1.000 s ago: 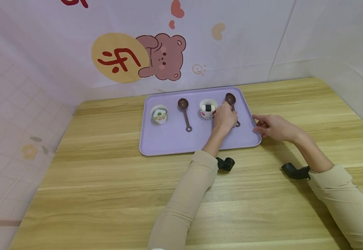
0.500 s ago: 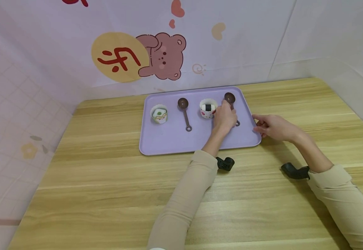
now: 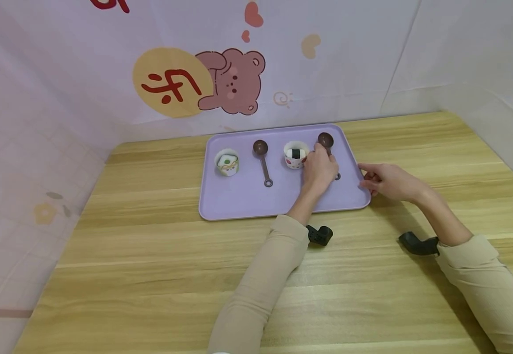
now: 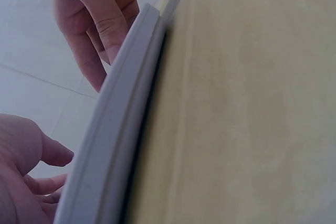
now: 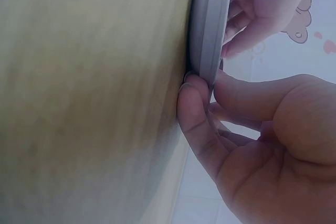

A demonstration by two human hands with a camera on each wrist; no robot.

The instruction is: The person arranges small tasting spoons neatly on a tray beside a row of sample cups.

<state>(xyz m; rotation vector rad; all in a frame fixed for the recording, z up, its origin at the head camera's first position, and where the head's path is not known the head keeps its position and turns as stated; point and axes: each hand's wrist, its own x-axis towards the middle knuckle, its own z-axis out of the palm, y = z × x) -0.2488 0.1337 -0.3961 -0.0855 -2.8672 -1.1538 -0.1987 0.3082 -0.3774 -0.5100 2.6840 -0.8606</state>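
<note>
A lilac tray [image 3: 239,204] lies on the wooden table. My left hand [image 3: 320,169] reaches over its front edge, fingers curled down at the handle of the right-hand brown measuring spoon [image 3: 325,139]. The spoon's bowl and handle ring show beyond the hand; the grip itself is hidden. Close left of these fingers stands a paper cup [image 3: 295,162] holding a small rice-roll-like piece with a black band. My right hand [image 3: 389,182] pinches the tray's right rim; in the right wrist view, its thumb and fingers [image 5: 193,106] take the rim from both sides.
Another brown measuring spoon [image 3: 263,162] lies mid-tray, left of the banded piece's cup. A second paper cup [image 3: 227,164] with a white-and-green item stands at the tray's left. Behind the table [image 3: 150,275] hangs a printed wall cloth [image 3: 336,73]; a black wrist device [image 3: 320,235] sits under the left cuff.
The view has shifted very slightly. Both hands, the tray, the cups and the spoons keep practically the same places.
</note>
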